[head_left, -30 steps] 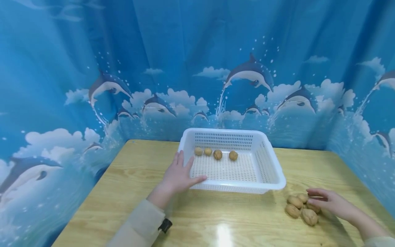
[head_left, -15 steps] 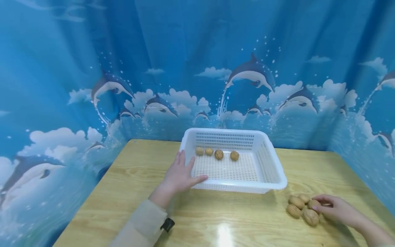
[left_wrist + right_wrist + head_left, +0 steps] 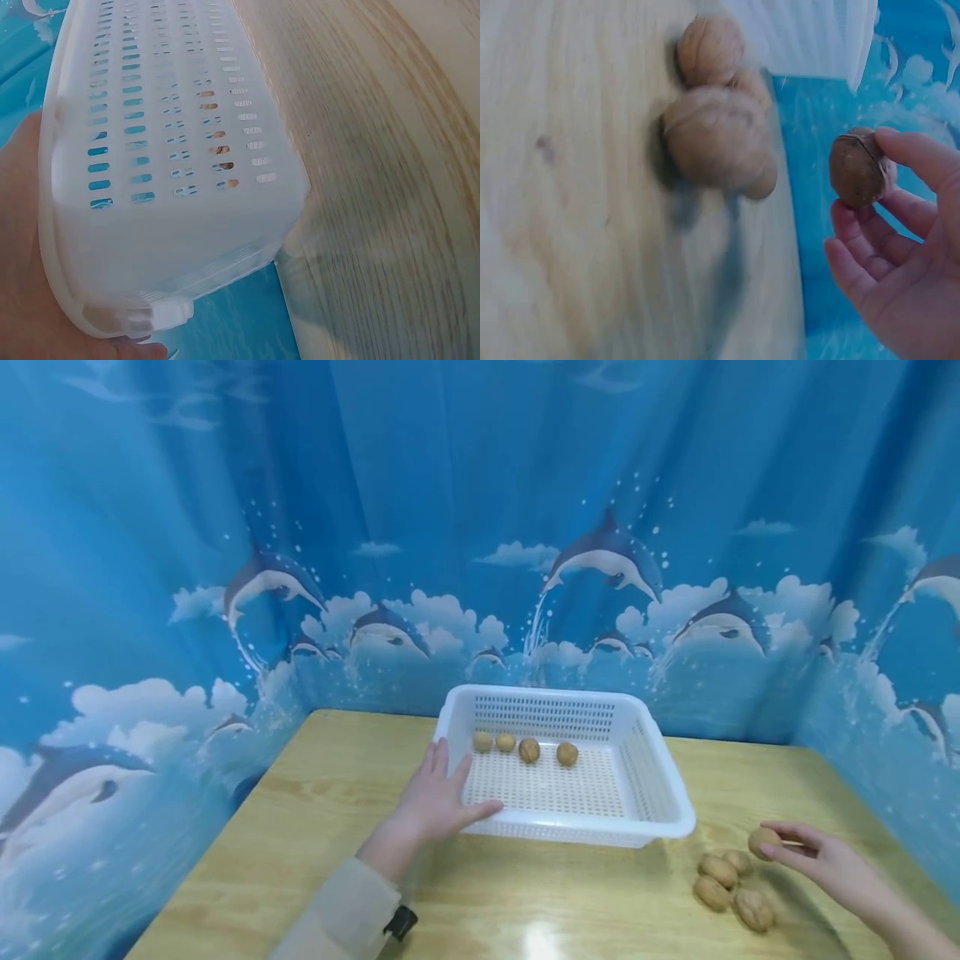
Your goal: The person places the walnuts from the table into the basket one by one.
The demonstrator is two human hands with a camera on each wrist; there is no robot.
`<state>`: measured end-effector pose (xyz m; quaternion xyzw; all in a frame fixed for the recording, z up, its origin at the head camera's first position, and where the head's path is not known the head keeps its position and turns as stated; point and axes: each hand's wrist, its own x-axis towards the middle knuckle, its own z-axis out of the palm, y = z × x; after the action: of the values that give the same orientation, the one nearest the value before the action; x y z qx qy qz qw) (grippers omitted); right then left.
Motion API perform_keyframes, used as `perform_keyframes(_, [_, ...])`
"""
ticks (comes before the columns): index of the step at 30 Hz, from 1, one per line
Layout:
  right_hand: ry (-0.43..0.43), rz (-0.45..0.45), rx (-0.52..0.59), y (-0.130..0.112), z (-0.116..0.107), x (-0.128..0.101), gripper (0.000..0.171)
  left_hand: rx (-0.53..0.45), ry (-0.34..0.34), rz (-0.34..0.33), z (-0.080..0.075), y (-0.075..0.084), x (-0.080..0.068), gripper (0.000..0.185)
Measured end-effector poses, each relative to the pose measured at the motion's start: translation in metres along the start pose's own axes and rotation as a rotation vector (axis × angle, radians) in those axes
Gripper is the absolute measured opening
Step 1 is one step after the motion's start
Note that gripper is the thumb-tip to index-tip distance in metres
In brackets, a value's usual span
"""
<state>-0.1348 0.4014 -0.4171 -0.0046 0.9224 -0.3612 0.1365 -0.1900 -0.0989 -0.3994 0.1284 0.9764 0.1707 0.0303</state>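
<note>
A white perforated plastic basket (image 3: 570,839) stands on the table with several walnuts (image 3: 529,751) in a row inside, towards its back. My left hand (image 3: 435,802) rests on the basket's left front corner, fingers straight along the rim; in the left wrist view the hand (image 3: 19,247) lies against the rim. At the right, my right hand (image 3: 828,868) pinches a walnut (image 3: 763,842) between thumb and fingers, raised off the table. The right wrist view shows that walnut (image 3: 857,166) at the fingertips. Below and left of it, a small pile of walnuts (image 3: 752,910) lies on the table.
The wooden table (image 3: 322,810) ends at a blue dolphin-print curtain (image 3: 465,527) that runs behind it and along both sides. The loose pile sits just off the basket's right front corner.
My right hand has closed on a walnut from the pile and lifted it up off the table. My left hand has stayed on the basket. The head view has tilted slightly.
</note>
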Motion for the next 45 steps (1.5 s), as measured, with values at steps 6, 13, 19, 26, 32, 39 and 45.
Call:
perform_keyframes(6, [0.093,-0.059,0.002,-0.021,0.006,-0.002,0.062,0.009,0.005,0.024,0.002,0.001,0.001,0.094])
perform_keyframes(13, [0.114,-0.095,0.041,-0.043,0.006,-0.005,0.061,0.030,0.006,0.033,0.004,0.001,0.004,0.098])
perform_keyframes(19, [0.143,-0.145,0.042,-0.062,0.006,-0.001,0.061,0.048,0.022,0.043,-0.002,0.000,0.008,0.096])
perform_keyframes(26, [0.183,-0.242,0.012,-0.087,0.001,0.009,0.056,0.016,0.014,0.024,-0.002,-0.001,0.008,0.096])
perform_keyframes(32, [0.150,-0.279,0.014,-0.116,0.003,0.025,0.058,-0.006,0.019,0.012,0.005,-0.001,0.001,0.097])
perform_keyframes(39, [0.108,-0.300,0.039,-0.142,0.006,0.048,0.059,-0.019,0.038,0.020,0.007,0.002,-0.003,0.097])
perform_keyframes(45, [0.049,-0.278,0.034,-0.157,0.007,0.072,0.065,-0.027,0.029,0.008,0.008,0.001,-0.002,0.098])
